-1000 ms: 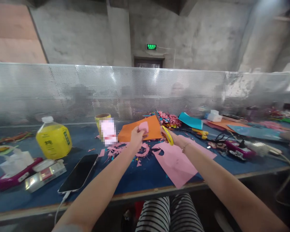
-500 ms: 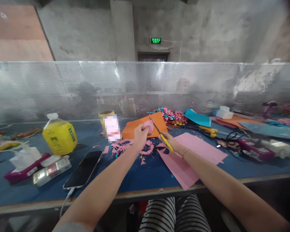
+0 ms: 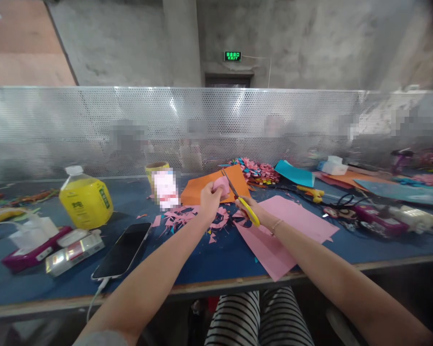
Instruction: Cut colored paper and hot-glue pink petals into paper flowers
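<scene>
A small rounded piece of pink paper (image 3: 222,184) is pinched in my left hand (image 3: 210,196), raised over the table. My right hand (image 3: 254,211) grips yellow-handled scissors (image 3: 232,184), their blades pointing up and left along the paper's right edge. Whether the blades touch the paper I cannot tell. Pink paper scraps (image 3: 180,218) lie beneath and left of my hands. A large pink sheet (image 3: 288,230) spreads under my right wrist, and an orange sheet (image 3: 198,189) lies behind my left hand.
On the left stand a yellow liquid jug (image 3: 84,202), a purple power strip (image 3: 36,252) and a charging phone (image 3: 124,250). A tape roll (image 3: 152,169) stands behind a lit phone screen (image 3: 165,187). Colourful paper pieces (image 3: 256,172), a blue sheet (image 3: 294,174) and a yellow glue gun (image 3: 312,193) lie right.
The scissors have tilted slightly, their tip a little further left against the pink piece. Both hands stay in nearly the same place; the whole view has shifted a bit.
</scene>
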Demonstrator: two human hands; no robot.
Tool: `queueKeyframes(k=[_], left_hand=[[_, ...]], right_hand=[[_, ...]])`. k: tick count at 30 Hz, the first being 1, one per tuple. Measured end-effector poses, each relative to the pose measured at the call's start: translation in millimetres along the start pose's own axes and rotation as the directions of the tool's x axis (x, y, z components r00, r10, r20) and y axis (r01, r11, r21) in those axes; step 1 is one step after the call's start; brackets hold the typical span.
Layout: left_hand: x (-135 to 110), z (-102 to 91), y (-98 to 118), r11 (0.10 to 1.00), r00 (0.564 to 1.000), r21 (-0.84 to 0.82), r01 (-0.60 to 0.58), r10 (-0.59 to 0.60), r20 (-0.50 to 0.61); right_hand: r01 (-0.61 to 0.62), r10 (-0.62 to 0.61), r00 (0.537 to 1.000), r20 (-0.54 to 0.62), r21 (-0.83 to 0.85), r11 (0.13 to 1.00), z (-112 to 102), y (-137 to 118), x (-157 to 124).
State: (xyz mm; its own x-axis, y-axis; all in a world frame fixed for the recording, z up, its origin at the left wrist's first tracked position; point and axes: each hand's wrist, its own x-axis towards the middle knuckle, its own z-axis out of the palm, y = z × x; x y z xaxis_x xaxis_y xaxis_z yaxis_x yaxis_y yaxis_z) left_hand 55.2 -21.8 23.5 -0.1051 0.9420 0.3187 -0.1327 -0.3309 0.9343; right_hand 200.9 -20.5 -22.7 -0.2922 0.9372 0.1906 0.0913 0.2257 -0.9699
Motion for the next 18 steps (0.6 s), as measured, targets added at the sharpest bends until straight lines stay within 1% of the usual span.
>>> queueKeyframes(k=[2,6,13,15,18], left_hand=[[-0.1,0.1,0.9,1.000,1.000,-0.007,0.001,-0.001,0.006],[-1.0,0.6,3.8,1.000,1.000,-0.025,0.008,-0.008,0.025],[-0.2,0.3,7.2,1.000,1.000,-0.010,-0.008,0.008,0.024],[1.1,-0.6,6.7,1.000,1.000,-0.001,0.000,0.000,0.017],[5.1,-4.2,4.5,0.999,1.000,0.051,-0.010,0.010,0.012]], right_hand=[[-0.011,0.012,1.000,-0.004,0.003,1.000,1.0,-2.9,-1.7],[-0.034,0.033,0.999,-0.024,-0.048,0.998,2.0,-5.1,-2.3],[-0.054,0.050,0.997,-0.050,-0.068,0.996,0.5,-0.6,1.6],[-0.025,0.018,0.998,-0.057,-0.128,0.991,-0.6,-1.2,2.3],[0.035,-0.059,0.995,-0.081,-0.274,0.961,-1.9,-6.5,1.2]])
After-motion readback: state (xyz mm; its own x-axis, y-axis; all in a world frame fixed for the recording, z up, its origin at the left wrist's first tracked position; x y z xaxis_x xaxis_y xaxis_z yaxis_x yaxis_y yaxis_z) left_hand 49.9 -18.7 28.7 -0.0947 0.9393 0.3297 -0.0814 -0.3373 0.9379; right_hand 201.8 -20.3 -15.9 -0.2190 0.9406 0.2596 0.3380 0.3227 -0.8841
